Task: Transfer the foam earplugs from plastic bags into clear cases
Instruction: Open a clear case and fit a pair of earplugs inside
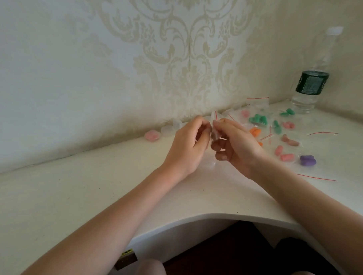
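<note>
Clear plastic, thin and floppy, makes up the small bag (214, 127) pinched between both hands above the cream worktop (95, 189). The left hand (189, 145) curls its fingers and thumb onto one side of the bag's mouth; the right hand (235, 143) pinches the other side near the red seal strip. Whether earplugs are inside this bag I cannot tell.

Such film is probably slippery and weightless, so the sensible hold is at the top lips just beside the seal, pulling them apart. The foam plugs should be soft, light and springy, best taken gently by the middle or tipped out.

To the right lie more bags of earplugs: about three green lots (258, 120), one orange (255, 132), roughly four pink (287, 157) and one purple (308, 160), though the overlapping film makes the count uncertain. By the wall to the left sits one case with pink plugs inside (152, 135), with about two clear cases (167, 130) beside it. One water bottle (311, 84) stands at the far right.
</note>
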The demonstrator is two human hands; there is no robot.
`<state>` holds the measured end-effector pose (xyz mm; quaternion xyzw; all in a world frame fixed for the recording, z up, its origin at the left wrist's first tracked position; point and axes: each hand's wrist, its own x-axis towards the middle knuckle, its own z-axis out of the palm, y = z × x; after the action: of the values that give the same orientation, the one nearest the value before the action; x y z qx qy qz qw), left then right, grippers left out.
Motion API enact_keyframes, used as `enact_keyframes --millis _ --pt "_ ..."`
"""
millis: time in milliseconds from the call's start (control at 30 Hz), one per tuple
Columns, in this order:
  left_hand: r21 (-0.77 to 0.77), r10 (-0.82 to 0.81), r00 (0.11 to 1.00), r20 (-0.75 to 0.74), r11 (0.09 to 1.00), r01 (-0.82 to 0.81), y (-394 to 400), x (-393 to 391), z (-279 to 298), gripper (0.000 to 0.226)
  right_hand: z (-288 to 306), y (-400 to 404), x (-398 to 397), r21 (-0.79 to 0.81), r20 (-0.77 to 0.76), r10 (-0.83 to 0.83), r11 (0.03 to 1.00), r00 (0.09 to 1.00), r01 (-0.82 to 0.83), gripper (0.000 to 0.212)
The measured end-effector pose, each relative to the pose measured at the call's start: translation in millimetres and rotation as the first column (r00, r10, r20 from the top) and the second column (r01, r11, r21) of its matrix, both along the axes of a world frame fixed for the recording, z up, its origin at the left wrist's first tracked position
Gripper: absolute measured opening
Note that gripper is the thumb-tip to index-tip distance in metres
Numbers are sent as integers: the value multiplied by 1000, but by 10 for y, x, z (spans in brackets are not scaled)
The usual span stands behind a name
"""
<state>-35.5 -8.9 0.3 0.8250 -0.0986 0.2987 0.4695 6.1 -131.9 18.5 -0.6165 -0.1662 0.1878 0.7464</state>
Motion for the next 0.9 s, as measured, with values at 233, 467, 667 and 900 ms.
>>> enact_keyframes --millis 233,467,667,900 --pt "-29 131 987 93 991 -129 4 24 -6 20 -38 -26 58 21 17 -132 991 991 132 15" --pt "-105 92 995 24 990 -89 45 56 -13 16 -51 -24 112 218 -161 19 976 987 17 11" --pt "-168 109 993 -41 979 -114 22 26 -12 12 -74 -10 49 -89 250 -172 976 953 199 11" --pt "-66 229 970 -86 970 -235 6 18 -33 15 -147 85 -5 -254 515 -152 913 843 319 19"
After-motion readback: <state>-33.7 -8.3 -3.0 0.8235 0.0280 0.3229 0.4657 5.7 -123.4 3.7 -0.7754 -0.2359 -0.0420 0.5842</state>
